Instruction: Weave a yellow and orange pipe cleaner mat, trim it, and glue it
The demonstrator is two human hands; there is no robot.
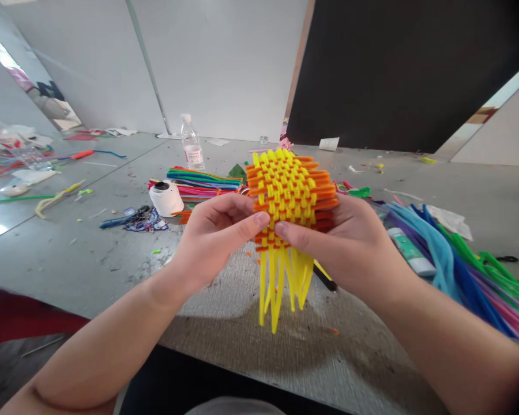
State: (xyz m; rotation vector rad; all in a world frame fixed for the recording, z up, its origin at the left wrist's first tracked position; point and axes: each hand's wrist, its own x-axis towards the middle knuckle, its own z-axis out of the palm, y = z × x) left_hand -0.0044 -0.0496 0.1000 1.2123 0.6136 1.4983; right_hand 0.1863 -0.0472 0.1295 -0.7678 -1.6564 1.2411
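I hold a woven mat of yellow and orange pipe cleaners (290, 190) upright above the grey table (90, 259). Loose yellow ends (281, 288) hang down from its lower edge. My left hand (216, 230) grips its left side, thumb pressed on the front near the bottom rows. My right hand (346, 242) grips the right side, thumb meeting the left thumb at the weave. Fingers of both hands curl behind the mat.
A stack of coloured pipe cleaners (205, 180), a white tape roll (166, 197) and a water bottle (192, 144) lie beyond my left hand. A pile of blue, green and purple pipe cleaners (467, 271) and a glue tube (409, 249) lie at right. Scraps litter the table.
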